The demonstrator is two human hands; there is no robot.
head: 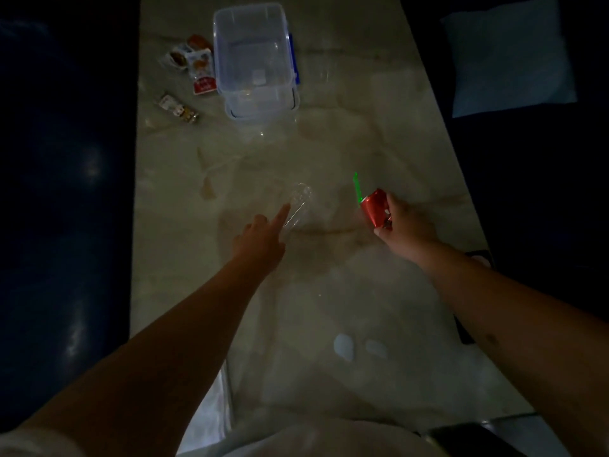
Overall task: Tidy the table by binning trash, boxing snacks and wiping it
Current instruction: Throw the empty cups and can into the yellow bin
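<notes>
The scene is dim. My right hand (403, 222) grips a crumpled red can (375, 207) with a green straw (357, 189) sticking up from it, just above the marble table (362, 143). My left hand (260, 237) reaches forward with the index finger straight, its tip touching a clear plastic cup (298, 202) lying on its side mid-table. A clear plastic storage box (255, 61) stands open at the far end. Snack packets (194, 62) lie left of the box, and a small wrapped snack (179, 108) lies nearer.
Dark blue seating borders the table on the left and right. A pale blue cushion (509, 57) sits at the far right. A dark flat object (482, 258) lies at the table's right edge behind my right forearm.
</notes>
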